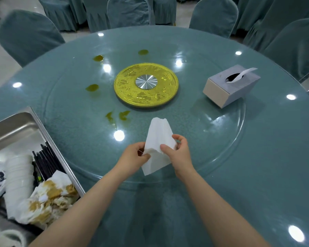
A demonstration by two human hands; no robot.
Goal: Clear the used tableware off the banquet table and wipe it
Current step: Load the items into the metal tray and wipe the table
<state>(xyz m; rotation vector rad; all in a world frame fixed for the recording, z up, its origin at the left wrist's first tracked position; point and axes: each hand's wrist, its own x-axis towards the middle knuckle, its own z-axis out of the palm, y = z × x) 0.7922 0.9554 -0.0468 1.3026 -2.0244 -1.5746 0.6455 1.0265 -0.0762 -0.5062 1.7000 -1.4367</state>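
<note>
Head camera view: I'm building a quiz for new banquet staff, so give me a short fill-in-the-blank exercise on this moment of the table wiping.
1. Both hands, left hand and right hand, hold a clean white ____.
2. The tissue box stands to the ____ of the gold disc.
3. The black chopsticks lie in the metal ____ at the table's left edge.
4. The spills on the glass turntable are ____ in colour.

Missing words: tissue; right; tray; yellow-green

We saw a clean white tissue [159, 145] held above the glass turntable [212, 139], which bore several yellow-green oily smears [118, 115].
</note>
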